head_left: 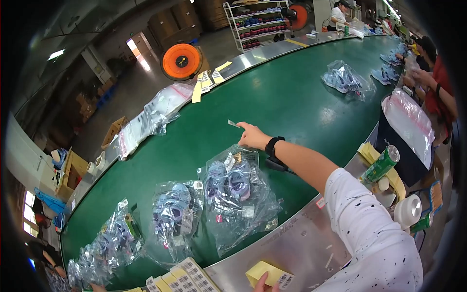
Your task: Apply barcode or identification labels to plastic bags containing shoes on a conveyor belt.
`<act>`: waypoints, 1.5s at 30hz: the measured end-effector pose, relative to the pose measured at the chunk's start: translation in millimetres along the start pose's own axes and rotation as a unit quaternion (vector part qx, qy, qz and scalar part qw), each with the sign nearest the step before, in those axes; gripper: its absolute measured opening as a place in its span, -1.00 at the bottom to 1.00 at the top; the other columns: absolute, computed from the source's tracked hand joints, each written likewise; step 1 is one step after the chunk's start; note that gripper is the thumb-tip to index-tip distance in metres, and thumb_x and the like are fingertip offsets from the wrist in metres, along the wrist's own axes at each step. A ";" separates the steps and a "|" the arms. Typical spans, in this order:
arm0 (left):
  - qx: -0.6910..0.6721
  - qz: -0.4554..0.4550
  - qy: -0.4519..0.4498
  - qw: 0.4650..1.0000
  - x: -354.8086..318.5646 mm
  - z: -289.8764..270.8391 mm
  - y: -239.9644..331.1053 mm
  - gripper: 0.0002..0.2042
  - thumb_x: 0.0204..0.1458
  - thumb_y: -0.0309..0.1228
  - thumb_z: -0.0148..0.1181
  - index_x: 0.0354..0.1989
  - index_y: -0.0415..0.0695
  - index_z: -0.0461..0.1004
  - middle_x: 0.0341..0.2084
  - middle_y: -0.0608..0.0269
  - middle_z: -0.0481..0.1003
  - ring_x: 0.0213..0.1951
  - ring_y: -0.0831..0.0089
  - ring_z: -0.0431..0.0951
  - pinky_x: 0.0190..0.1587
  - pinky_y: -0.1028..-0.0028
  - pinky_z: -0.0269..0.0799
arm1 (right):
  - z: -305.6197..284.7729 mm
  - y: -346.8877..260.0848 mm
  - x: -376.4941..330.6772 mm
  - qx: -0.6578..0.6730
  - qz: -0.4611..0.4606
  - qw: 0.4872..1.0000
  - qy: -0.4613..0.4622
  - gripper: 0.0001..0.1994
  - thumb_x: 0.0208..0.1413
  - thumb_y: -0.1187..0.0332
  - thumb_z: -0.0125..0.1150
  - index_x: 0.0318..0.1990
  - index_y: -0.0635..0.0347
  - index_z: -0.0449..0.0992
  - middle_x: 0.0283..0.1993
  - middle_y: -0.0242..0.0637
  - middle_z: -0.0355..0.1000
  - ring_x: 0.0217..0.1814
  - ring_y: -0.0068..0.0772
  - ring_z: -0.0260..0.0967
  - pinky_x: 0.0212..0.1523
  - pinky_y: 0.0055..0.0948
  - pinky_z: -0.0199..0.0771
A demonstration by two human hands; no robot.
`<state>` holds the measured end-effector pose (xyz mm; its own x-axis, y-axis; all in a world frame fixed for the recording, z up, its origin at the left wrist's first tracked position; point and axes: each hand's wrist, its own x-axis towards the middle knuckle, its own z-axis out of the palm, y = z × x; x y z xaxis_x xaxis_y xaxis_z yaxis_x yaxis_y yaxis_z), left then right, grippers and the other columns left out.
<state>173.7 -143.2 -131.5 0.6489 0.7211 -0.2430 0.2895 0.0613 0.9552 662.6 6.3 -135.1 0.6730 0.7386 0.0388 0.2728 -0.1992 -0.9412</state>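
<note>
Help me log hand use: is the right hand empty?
No, the right hand pinches a small label in its fingers, above the green surface.

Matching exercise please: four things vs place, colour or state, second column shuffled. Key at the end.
Column 1
1. Right hand
2. Left hand
3. Wristband
4. Rack

Column 2
A. Black, worn on the right wrist
B. Beyond the far metal ledge, with shoes on its tiers
C. Pinching a small label over the green surface
D. At the picture's lower edge, touching a yellow label strip

Pairs: 1-C, 2-D, 3-A, 4-B
</note>
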 end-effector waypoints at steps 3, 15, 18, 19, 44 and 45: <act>0.021 0.017 0.000 1.000 1.7 0.7 -3.3 -0.60 0.03 -0.55 0.20 0.09 -0.25 0.39 -0.42 0.29 0.43 -0.44 0.56 0.36 -0.38 0.58 0.30 | 4.2 6.7 4.2 0.060 0.059 0.996 0.022 -0.28 -0.10 0.62 0.25 0.27 0.26 0.10 -0.44 -0.18 0.49 -0.44 -0.39 0.48 -0.47 -0.39 0.50; 0.007 -0.042 -0.028 0.999 4.1 -4.1 5.3 -0.61 0.02 -0.58 0.18 0.08 -0.28 0.39 -0.22 0.08 0.50 -0.21 0.38 0.50 -0.15 0.46 0.41 | -14.9 7.2 -20.1 0.283 0.150 0.946 0.048 -0.29 -0.02 0.59 0.22 0.29 0.20 0.02 -0.38 -0.17 0.45 -0.42 -0.42 0.44 -0.44 -0.42 0.49; -0.023 -0.014 -0.015 1.000 4.9 -3.0 0.0 -0.61 0.02 -0.57 0.19 0.07 -0.26 0.41 -0.35 0.20 0.47 -0.36 0.48 0.43 -0.29 0.51 0.37 | -14.9 5.2 -24.3 0.258 0.165 0.949 0.071 -0.27 -0.04 0.59 0.24 0.29 0.18 0.02 -0.38 -0.17 0.46 -0.45 -0.41 0.43 -0.45 -0.43 0.48; -0.033 -0.010 -0.017 0.999 5.4 -2.5 -2.2 -0.61 0.01 -0.57 0.19 0.07 -0.25 0.42 -0.42 0.27 0.44 -0.44 0.54 0.38 -0.37 0.54 0.34 | -12.7 3.1 -27.5 0.190 0.142 0.966 0.099 -0.39 -0.06 0.53 0.29 0.19 0.18 0.19 -0.37 -0.24 0.45 -0.37 -0.41 0.43 -0.39 -0.41 0.45; 0.007 0.037 -0.004 0.999 9.8 7.5 -7.5 -0.61 0.01 -0.59 0.18 0.07 -0.23 0.41 -0.42 0.30 0.42 -0.49 0.61 0.29 -0.44 0.59 0.25 | 8.3 -12.9 -20.4 0.000 0.027 0.997 0.073 -0.45 -0.15 0.58 0.29 0.08 0.26 0.27 -0.42 -0.19 0.43 -0.53 -0.45 0.39 -0.59 -0.41 0.44; 0.015 0.042 -0.010 0.999 10.9 8.7 -9.4 -0.61 0.01 -0.58 0.18 0.07 -0.24 0.41 -0.37 0.26 0.44 -0.44 0.58 0.34 -0.39 0.57 0.29 | 6.4 -13.9 -32.8 0.071 0.025 0.994 0.078 -0.59 -0.11 0.52 0.31 -0.07 0.25 0.32 -0.44 -0.24 0.40 -0.50 -0.52 0.35 -0.62 -0.46 0.39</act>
<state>184.2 -141.9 -144.6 0.6861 0.7084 -0.1658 0.2542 -0.0198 0.9670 632.3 -11.1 -125.5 0.7849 0.6188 0.0328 0.1444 -0.1312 -0.9808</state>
